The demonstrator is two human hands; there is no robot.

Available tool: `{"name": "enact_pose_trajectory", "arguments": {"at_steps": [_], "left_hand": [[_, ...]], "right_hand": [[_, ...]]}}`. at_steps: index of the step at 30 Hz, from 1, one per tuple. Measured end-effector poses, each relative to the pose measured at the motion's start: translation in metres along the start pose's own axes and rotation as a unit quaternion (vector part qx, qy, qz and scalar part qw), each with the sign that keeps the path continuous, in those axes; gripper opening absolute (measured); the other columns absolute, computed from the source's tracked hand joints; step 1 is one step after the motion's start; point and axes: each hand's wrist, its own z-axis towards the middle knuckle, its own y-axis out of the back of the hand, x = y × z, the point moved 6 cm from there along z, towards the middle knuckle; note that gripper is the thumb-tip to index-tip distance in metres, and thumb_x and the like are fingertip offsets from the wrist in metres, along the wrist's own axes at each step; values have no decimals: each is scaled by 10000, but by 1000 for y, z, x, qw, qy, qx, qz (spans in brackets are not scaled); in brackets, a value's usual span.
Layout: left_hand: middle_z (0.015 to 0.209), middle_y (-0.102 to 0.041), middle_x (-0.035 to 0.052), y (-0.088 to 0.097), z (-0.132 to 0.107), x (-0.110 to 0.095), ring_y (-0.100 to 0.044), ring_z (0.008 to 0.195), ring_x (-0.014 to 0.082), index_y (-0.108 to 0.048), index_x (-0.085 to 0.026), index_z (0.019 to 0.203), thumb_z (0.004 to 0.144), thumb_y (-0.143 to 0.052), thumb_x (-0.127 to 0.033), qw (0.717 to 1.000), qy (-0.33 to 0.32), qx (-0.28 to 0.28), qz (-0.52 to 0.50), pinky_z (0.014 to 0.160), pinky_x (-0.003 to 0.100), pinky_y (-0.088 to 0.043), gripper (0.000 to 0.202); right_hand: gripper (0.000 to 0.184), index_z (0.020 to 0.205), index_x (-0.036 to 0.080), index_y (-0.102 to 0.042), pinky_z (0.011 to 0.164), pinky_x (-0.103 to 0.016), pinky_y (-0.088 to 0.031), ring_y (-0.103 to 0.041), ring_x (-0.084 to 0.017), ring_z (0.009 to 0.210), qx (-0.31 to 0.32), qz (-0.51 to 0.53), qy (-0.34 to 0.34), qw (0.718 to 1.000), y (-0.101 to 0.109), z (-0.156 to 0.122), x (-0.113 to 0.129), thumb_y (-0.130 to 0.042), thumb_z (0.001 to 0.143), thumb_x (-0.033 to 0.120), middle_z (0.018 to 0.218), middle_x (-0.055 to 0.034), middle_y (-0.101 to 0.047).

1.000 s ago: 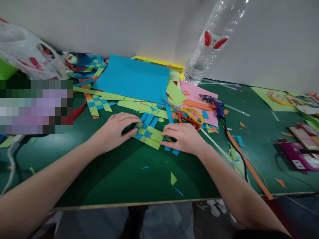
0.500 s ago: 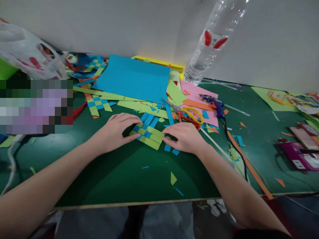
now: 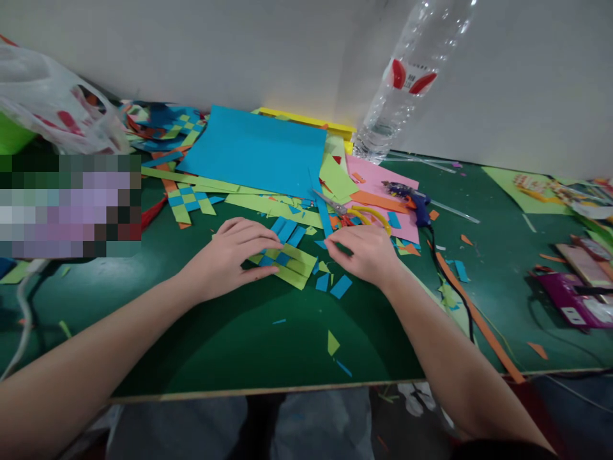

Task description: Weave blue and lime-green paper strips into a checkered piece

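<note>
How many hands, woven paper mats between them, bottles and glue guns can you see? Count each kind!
Left hand and right hand: 2
Woven paper mat between them: 1
Bottle: 1
Glue gun: 1
Total: 5

Your forearms (image 3: 110,326) angle inward from either side; your left hand (image 3: 234,252) arches palm-down, thumb parted from the fingers; your right hand (image 3: 366,254) curls, fingers bent, apart from the left.

**Covered, cropped, pixelated**

The left hand (image 3: 239,259) covers part of the woven paper mat (image 3: 297,262), the right hand (image 3: 364,254) part of the scissors (image 3: 373,218). The top edge crops the plastic bottle (image 3: 412,80), the left edge the carrier bag (image 3: 43,83); a pixelated patch (image 3: 71,211) masks something.
</note>
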Motion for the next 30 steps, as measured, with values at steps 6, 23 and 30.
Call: {"name": "enact_pose_trajectory", "arguments": {"at_steps": [6,23,30], "left_hand": [[1166,-751,4,-11,1,-16,-628,1167,238,-674,-330,1197,963,-592,-434,998,-50,34,-13,1110,430,-345,270],[1058,-771,8,-8,-2,-21,-687,997,183,-630,-252,1191,1011,-538,-287,995,-94,9,24,972,357,-376,205],[1091,-766,12,-8,-2,-23,-707,991,171,-592,-241,1215,1030,-487,-226,994,-109,10,26,1001,361,-365,213]], "right_hand": [[319,729,203,-678,533,-304,-359,-633,-153,593,-10,-22,-45,999,1,-2,-15,-490,972,287,651,-8,-723],[327,707,211,-662,570,-302,-398,-644,-155,593,-22,-43,-45,998,1,-3,-23,-480,968,284,648,-6,-722],[337,704,210,-657,586,-304,-413,-659,-159,606,-13,-44,-49,998,1,-3,-23,-467,973,282,667,-11,-732]]}}
